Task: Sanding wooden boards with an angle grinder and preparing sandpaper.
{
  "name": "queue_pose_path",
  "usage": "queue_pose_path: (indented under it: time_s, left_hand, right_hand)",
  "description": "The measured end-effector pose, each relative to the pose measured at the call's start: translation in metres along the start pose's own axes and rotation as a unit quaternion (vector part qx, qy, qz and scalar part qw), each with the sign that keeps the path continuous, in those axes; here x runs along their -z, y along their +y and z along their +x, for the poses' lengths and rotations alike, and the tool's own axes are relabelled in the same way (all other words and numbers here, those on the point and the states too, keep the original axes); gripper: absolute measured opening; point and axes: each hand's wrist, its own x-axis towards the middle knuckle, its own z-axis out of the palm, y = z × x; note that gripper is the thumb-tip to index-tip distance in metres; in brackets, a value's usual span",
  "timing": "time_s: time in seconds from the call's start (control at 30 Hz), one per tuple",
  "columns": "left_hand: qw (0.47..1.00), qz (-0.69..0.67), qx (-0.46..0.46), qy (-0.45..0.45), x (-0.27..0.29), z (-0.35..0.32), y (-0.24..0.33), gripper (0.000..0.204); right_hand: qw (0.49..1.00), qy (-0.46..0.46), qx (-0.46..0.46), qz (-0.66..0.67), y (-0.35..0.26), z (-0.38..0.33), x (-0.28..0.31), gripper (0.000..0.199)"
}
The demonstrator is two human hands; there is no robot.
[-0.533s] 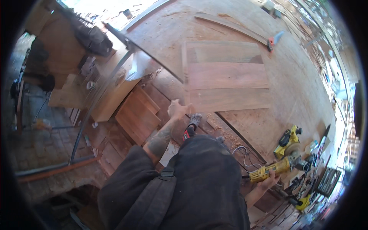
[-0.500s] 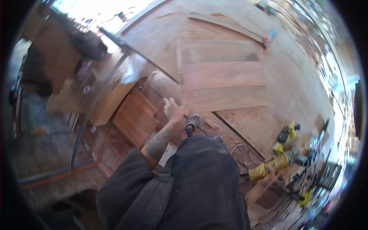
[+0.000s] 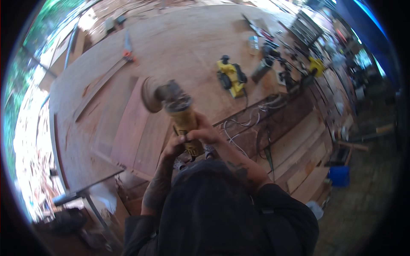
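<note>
My right hand (image 3: 205, 130) is wrapped round the yellow body of an angle grinder (image 3: 180, 115), raised in front of me. My left hand (image 3: 173, 146) closes on the same body from the other side, lower down by its rear end. At the tool's far end a round brown disc (image 3: 149, 94), like a sanding disc, faces left. Beyond and to the left of the grinder, a flat panel of joined wooden boards (image 3: 124, 123) lies on the workbench (image 3: 179, 42). The disc hangs over the panel's right side; whether they touch I cannot tell.
A wooden strip (image 3: 100, 88) and an orange-handled saw (image 3: 127, 50) lie beyond the panel. A yellow power tool (image 3: 232, 77) and a jar (image 3: 253, 45) stand to the right. Loose white cords (image 3: 234, 137) hang near the bench edge. Long boards (image 3: 294, 150) and a blue container (image 3: 339, 176) are at right.
The view has swung to the right. My left hand has left the panel's edge and joined my right on the grinder, which has come up from the bench's right side to in front of me.
</note>
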Motion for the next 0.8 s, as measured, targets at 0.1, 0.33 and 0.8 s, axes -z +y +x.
queue_pose_path:
  time_s: [0.1, 0.33, 0.8]
  left_hand:
    - [0.999, 0.038, 0.007, 0.017, 0.004, 0.011, 0.001, 0.067]
    - [0.825, 0.459, 0.004, 0.331, 0.009, 0.079, -0.036, 0.057]
    - [0.641, 0.621, 0.230, 0.388, 0.042, 0.184, -0.101, 0.058]
  right_hand:
    - [0.971, 0.055, -0.036, -0.228, -0.015, -0.006, 0.026, 0.075]
    - [0.897, 0.289, -0.125, -0.311, -0.009, -0.141, 0.085, 0.051]
    - [0.593, 0.508, -0.575, -0.243, 0.201, -0.575, -0.016, 0.052]
